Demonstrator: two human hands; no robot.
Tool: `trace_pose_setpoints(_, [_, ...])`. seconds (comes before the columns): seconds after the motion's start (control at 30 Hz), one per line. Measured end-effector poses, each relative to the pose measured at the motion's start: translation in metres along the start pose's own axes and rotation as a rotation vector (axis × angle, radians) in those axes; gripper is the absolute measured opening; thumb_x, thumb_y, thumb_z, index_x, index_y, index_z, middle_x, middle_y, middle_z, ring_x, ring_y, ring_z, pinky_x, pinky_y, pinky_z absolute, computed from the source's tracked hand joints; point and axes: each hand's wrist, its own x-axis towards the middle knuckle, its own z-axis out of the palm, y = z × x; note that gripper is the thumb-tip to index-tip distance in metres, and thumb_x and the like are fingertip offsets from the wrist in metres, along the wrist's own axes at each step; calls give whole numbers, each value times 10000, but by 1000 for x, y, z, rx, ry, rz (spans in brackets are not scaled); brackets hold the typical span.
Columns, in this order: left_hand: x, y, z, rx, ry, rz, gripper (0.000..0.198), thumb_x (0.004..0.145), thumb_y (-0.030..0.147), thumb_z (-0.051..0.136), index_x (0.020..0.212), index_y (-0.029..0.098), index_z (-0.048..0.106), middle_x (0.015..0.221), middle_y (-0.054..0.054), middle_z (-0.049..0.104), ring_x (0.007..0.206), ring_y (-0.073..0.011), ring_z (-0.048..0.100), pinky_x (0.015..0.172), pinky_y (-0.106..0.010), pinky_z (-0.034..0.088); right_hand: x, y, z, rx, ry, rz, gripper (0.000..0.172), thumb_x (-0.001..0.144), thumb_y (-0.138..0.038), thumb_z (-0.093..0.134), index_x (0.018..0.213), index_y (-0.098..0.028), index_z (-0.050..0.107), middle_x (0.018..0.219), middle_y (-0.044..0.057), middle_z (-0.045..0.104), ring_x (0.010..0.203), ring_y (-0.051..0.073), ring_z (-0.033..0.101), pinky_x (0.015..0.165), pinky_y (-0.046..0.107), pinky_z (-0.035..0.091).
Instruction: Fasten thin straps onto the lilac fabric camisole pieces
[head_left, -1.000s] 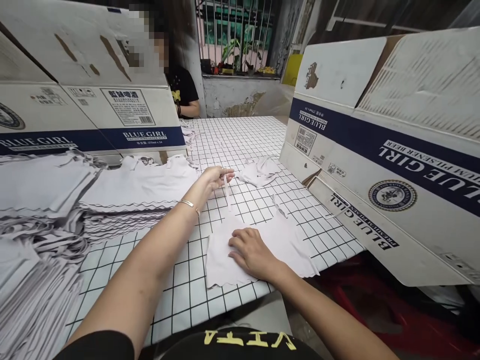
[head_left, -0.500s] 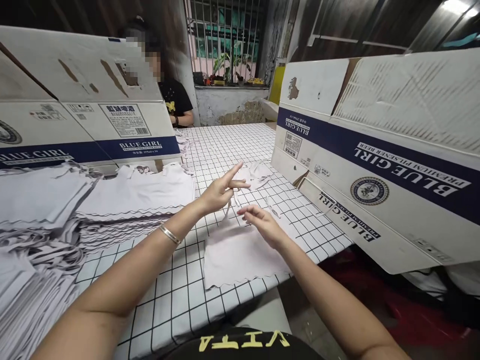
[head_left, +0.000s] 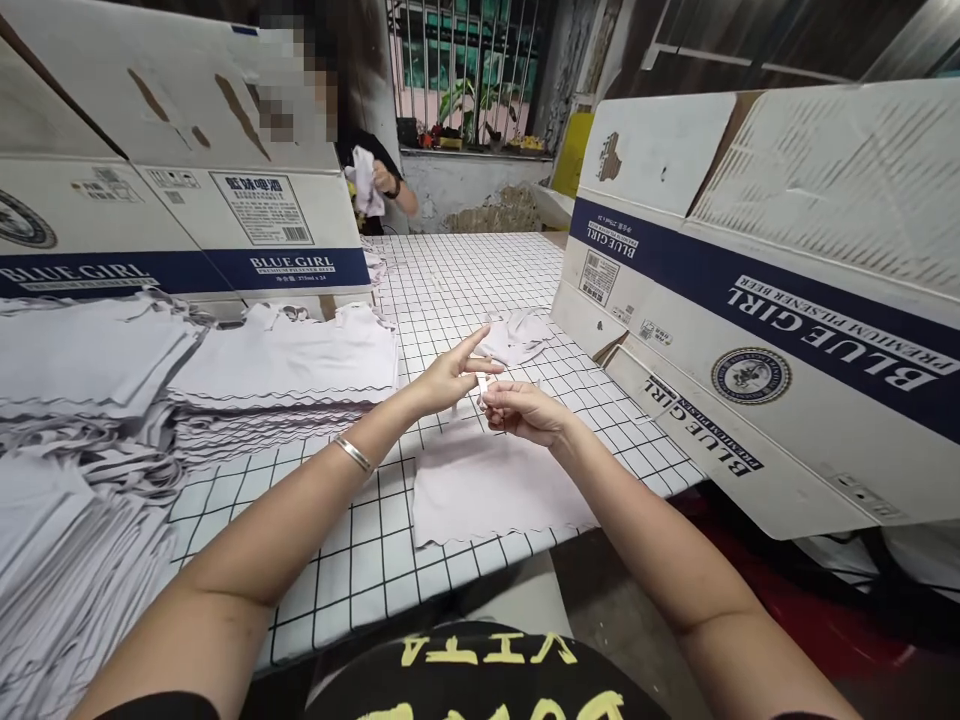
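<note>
A pale pinkish-white garment piece (head_left: 499, 490) lies flat near the front edge of the checked table, wavy hem facing me. Its thin strap (head_left: 482, 385) rises between my hands. My left hand (head_left: 450, 378), a silver bangle on its wrist, has the index finger stretched out and the strap held at its lower fingers; the exact grip is partly hidden. Close beside it, my right hand (head_left: 525, 412) pinches the strap between thumb and fingertips. Another small pale garment (head_left: 514, 337) lies crumpled just beyond my hands.
Stacks of pale garments (head_left: 285, 360) cover the left side, before a tall cardboard sheet (head_left: 165, 170). Another large cardboard box (head_left: 750, 300) leans along the table's right edge. At the far left end, a person's hand (head_left: 384, 180) holds pale fabric near the barred window (head_left: 465, 75).
My right hand has moved up and left to my left hand and closed on the strap. Across the table, the other person's hand has risen with fabric. The view has shifted slightly.
</note>
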Motion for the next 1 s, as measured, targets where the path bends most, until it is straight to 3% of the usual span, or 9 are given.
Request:
trace_pose_setpoints(0.1, [-18, -7, 5, 265, 230, -81, 588, 810, 161, 550, 1379, 206, 409, 1099, -91, 680, 1072, -232, 607, 923, -383, 424, 2, 4, -4, 77, 35, 51, 250, 657, -229, 817, 689, -144, 584, 645, -20, 592, 560, 59, 508, 564, 210, 413])
trace_pose_setpoints(0.17, [-37, -14, 12, 479, 287, -171, 273, 848, 240, 540, 1112, 194, 592, 973, -70, 684, 962, -236, 612, 914, -423, 392, 2, 8, -7, 129, 60, 54, 254, 656, -200, 811, 698, -146, 566, 719, -2, 639, 593, 62, 545, 558, 199, 419])
trace_pose_setpoints(0.23, [-59, -21, 23, 660, 197, -251, 155, 857, 321, 546, 892, 192, 624, 906, -58, 675, 935, -255, 582, 922, -479, 336, 3, 13, -11, 150, 104, 46, 252, 658, -186, 803, 712, -148, 561, 796, 21, 675, 626, 68, 575, 552, 194, 428])
trace_pose_setpoints(0.33, [-84, -31, 38, 793, 58, -300, 248, 815, 434, 607, 854, 189, 610, 916, -74, 670, 965, -296, 526, 904, -507, 282, 4, 21, -16, 123, 189, 41, 253, 657, -178, 801, 726, -151, 559, 817, 44, 697, 653, 82, 609, 571, 197, 459])
trace_pose_setpoints(0.47, [-92, -40, 49, 786, 7, -352, 253, 782, 410, 657, 895, 191, 599, 945, -88, 662, 983, -303, 496, 875, -478, 267, 3, 31, -19, 40, 276, 68, 265, 661, -233, 804, 751, -157, 567, 762, 41, 697, 642, 97, 633, 564, 199, 471])
trace_pose_setpoints(0.6, [-87, -45, 49, 729, -15, -414, 166, 769, 339, 668, 809, 197, 593, 958, -67, 640, 1008, -292, 490, 864, -452, 265, 1, 38, -19, 5, 256, 43, 287, 621, -221, 821, 765, -162, 581, 713, -4, 670, 621, 84, 622, 567, 192, 465])
trace_pose_setpoints(0.73, [-86, -46, 47, 646, -16, -445, 72, 784, 263, 643, 806, 206, 605, 863, -36, 669, 988, -273, 512, 866, -449, 257, 1, 41, -18, -1, 260, 43, 298, 608, -225, 823, 751, -163, 569, 768, 13, 686, 683, 99, 643, 629, 216, 498])
trace_pose_setpoints(1.0, [-90, -41, 46, 541, 41, -490, 164, 813, 365, 634, 789, 211, 685, 942, -30, 716, 1042, -289, 516, 903, -490, 228, 1, 46, -11, -65, 173, 42, 492, 522, -164, 850, 856, -206, 491, 698, -39, 666, 683, 127, 651, 700, 282, 518])
